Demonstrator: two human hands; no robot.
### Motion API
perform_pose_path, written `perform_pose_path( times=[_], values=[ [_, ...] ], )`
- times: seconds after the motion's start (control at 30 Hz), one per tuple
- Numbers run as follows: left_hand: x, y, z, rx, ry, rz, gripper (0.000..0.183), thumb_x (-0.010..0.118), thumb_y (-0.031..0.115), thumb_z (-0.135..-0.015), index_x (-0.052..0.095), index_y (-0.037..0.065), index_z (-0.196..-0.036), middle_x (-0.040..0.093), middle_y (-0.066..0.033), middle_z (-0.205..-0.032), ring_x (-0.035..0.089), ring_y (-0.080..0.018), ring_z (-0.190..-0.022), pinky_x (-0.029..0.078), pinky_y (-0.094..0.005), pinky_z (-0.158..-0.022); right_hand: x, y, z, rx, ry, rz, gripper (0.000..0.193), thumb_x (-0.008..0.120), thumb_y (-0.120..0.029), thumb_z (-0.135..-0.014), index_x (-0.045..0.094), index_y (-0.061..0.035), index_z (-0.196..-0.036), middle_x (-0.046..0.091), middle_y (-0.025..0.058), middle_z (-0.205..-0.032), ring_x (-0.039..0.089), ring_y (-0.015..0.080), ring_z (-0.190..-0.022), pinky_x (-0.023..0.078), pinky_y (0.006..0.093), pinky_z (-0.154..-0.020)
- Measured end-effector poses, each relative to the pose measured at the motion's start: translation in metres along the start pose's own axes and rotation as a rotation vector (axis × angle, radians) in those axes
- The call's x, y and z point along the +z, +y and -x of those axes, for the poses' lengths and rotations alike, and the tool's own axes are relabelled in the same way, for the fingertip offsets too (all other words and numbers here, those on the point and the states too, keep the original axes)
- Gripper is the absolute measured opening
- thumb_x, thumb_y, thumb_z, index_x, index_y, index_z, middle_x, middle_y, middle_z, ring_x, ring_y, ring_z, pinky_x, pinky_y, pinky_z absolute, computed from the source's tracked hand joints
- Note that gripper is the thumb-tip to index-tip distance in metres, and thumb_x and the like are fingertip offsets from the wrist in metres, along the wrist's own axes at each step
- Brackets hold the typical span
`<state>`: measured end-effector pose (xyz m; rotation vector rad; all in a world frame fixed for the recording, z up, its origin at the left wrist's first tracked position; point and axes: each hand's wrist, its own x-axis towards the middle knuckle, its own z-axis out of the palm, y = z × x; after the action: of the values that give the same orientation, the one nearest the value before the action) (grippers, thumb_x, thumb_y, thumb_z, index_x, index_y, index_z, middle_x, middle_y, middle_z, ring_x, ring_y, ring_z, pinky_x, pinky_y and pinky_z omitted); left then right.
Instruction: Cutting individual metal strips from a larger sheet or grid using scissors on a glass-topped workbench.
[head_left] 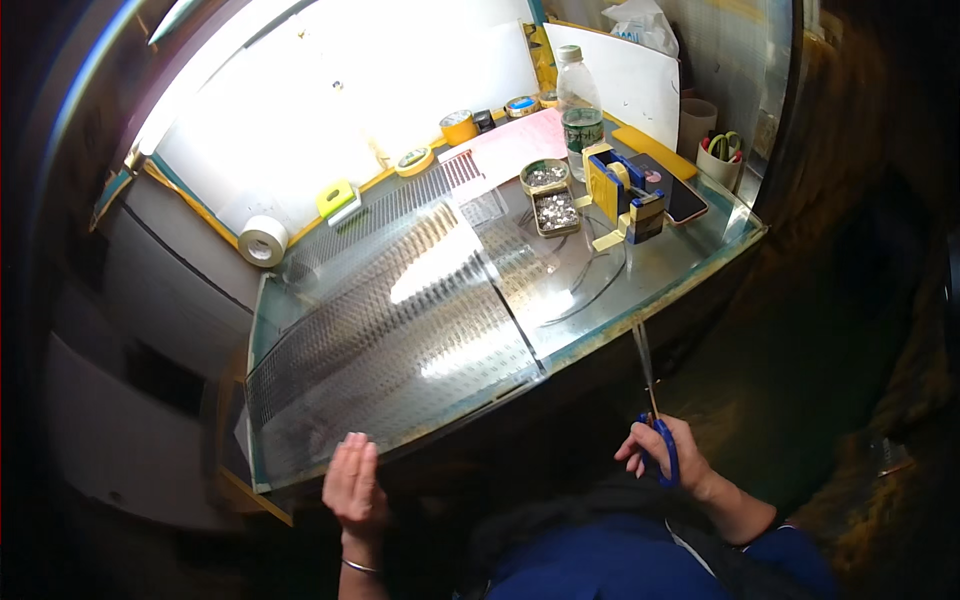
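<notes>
My right hand [680,450] grips a pair of scissors [647,370] by the blue handles. Their long blades point up toward the table's front edge and look nearly closed. My left hand [355,480] is at the near left edge, fingers stretched out and held together; whether it touches the glass I cannot tell. Beyond it, a wide clear sheet with rows of small dark marks [400,310] lies on the glass-topped table [600,345].
A tape dispenser [622,195], a plastic bottle [582,115], two tins of small pieces [556,212], and a phone [682,195] stand at the right. Along the back are tape rolls [458,127], a green-and-white puncher-like tool [338,200] and a white roll [263,242].
</notes>
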<state>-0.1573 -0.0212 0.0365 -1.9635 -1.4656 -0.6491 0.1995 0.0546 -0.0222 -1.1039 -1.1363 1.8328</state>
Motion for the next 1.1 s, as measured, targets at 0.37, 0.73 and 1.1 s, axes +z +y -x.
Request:
perform_pose_path(
  times=[0.37, 0.73, 1.1],
  values=[
    [0.047, 0.084, -0.011, -0.17, -0.249, 0.861, 0.03, 0.068, 0.015, -0.07, 0.059, 0.0, -0.095, 0.061, -0.0135, -0.085, 0.06, -0.0263, -0.068, 0.049, -0.0337, -0.063, 0.013, -0.002, 0.018, 0.178, -0.487, -0.147, 0.043, 0.041, -0.04, -0.089, 0.05, 0.0018, -0.097, 0.057, 0.009, -0.078, 0.056, 0.012, -0.071, 0.043, 0.0207, -0.062],
    [0.115, 0.151, -0.057, -1.271, -0.177, 1.95, 0.021, 0.058, 0.013, -0.083, 0.059, -0.003, -0.095, 0.061, -0.0101, -0.08, 0.058, -0.0124, -0.06, 0.048, -0.0207, -0.049, 0.014, 0.001, 0.025, 0.431, -0.614, -0.458, 0.073, 0.019, -0.061, -0.085, 0.048, 0.0046, -0.1, 0.05, 0.0087, -0.082, 0.052, 0.017, -0.079, 0.042, 0.0253, -0.065],
    [0.112, 0.143, -0.049, -1.241, -0.283, 1.965, 0.021, 0.056, 0.011, -0.084, 0.058, -0.004, -0.098, 0.061, -0.0134, -0.08, 0.06, -0.0158, -0.066, 0.052, -0.0244, -0.059, 0.017, 0.0, 0.022, 0.468, -0.617, -0.652, 0.067, 0.022, -0.058, -0.086, 0.051, 0.0021, -0.093, 0.052, 0.0082, -0.076, 0.053, 0.0165, -0.072, 0.042, 0.0241, -0.061]
  ],
)
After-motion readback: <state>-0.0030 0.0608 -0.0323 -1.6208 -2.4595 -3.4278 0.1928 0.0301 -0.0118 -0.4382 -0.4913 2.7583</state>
